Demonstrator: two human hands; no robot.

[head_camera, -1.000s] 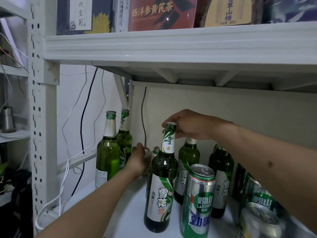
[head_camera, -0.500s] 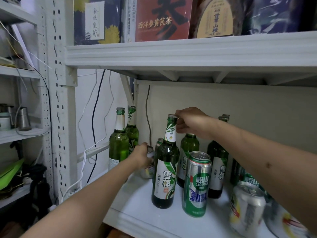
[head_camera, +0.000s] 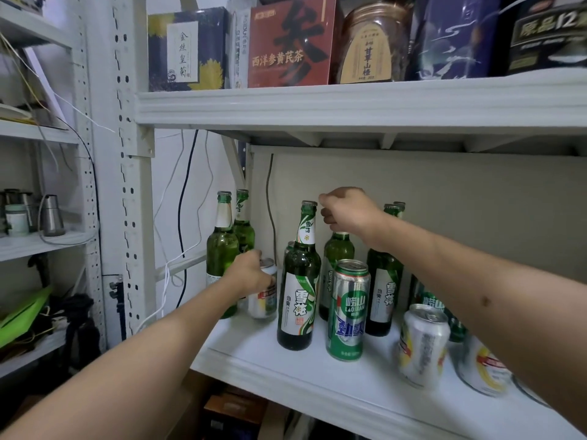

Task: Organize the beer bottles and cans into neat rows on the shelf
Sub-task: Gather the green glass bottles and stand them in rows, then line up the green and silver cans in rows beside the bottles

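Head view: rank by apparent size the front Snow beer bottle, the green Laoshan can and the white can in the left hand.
1. Front Snow beer bottle, tallest.
2. Green Laoshan can.
3. White can, partly hidden by the left hand and farther back, so unsure.

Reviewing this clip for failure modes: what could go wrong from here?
1. The right hand grips a bottle top behind the front bottle; the forearm could topple the tall green can.
2. The left hand holds a silver can beside the left bottles; a bump could knock them.
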